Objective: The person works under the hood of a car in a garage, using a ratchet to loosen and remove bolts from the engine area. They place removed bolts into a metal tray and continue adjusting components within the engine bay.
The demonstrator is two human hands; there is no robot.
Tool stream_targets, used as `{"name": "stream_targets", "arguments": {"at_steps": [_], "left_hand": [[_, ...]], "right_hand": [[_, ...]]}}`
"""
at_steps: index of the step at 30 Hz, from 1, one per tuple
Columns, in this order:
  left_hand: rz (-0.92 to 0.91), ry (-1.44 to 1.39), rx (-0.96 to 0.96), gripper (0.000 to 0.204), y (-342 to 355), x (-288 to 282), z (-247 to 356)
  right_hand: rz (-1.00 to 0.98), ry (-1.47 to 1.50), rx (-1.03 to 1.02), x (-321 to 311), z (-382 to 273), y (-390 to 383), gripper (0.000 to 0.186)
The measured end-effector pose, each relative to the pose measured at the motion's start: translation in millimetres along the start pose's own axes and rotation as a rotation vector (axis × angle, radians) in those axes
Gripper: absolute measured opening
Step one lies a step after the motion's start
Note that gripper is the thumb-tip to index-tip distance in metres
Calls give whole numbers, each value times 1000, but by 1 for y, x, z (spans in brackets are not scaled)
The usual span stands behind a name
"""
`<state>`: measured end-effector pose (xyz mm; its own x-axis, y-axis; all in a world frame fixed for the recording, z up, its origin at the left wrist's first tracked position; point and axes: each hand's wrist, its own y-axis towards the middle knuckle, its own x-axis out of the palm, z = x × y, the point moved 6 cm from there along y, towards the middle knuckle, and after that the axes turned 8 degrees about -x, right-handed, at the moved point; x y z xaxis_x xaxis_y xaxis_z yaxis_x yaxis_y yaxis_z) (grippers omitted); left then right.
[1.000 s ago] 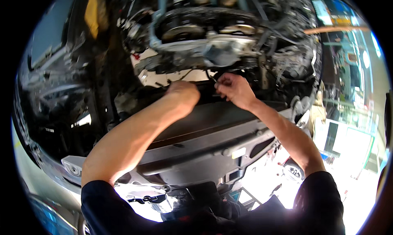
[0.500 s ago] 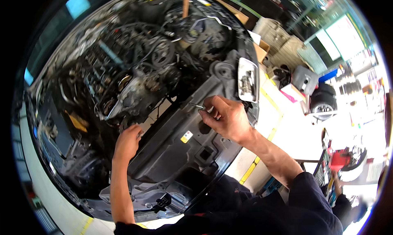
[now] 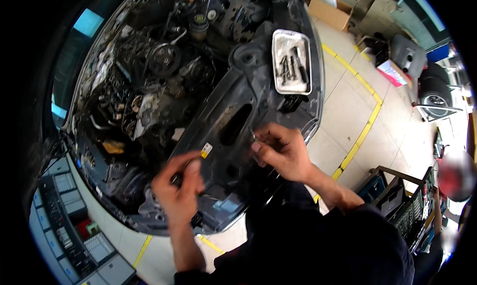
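My right hand [image 3: 282,155] grips a small, slender metal piece [image 3: 253,135] above the black front cover [image 3: 210,171] of a car, whose bonnet is up. My left hand [image 3: 179,185] is smeared by motion near the lower left of that cover, fingers curled; whether anything is in them I cannot tell. Behind my hands lies the exposed engine [image 3: 161,103] with pulleys and hoses. A white-rimmed metal tray [image 3: 275,61] holding several dark tools or bolts rests on the cover's right part, above my right hand.
A tool cart [image 3: 392,171] stands at lower right, beside another person's arm [image 3: 437,210]. Cardboard boxes [image 3: 328,14] and stacked tyres [image 3: 431,83] line the right side. Yellow tape [image 3: 362,133] marks the tiled floor. A grey tool bench [image 3: 62,220] is at lower left.
Both hands have come out of the engine bay toward me, the right carrying the metal piece. The view has swung, bringing the tray, floor and tool cart further into sight.
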<state>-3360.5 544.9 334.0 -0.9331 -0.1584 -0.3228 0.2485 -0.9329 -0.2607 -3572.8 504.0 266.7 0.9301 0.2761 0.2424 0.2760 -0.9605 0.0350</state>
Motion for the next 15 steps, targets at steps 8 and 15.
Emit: {"name": "stream_targets", "arguments": {"at_steps": [8,15], "left_hand": [[-239,-158,-57,23,-22,91,37],[-286,-165,48,12,-58,101,45]], "right_hand": [[-376,257,89,-8,-43,-14,21],[-433,-129,-57,-17,-65,-47,21]]}}
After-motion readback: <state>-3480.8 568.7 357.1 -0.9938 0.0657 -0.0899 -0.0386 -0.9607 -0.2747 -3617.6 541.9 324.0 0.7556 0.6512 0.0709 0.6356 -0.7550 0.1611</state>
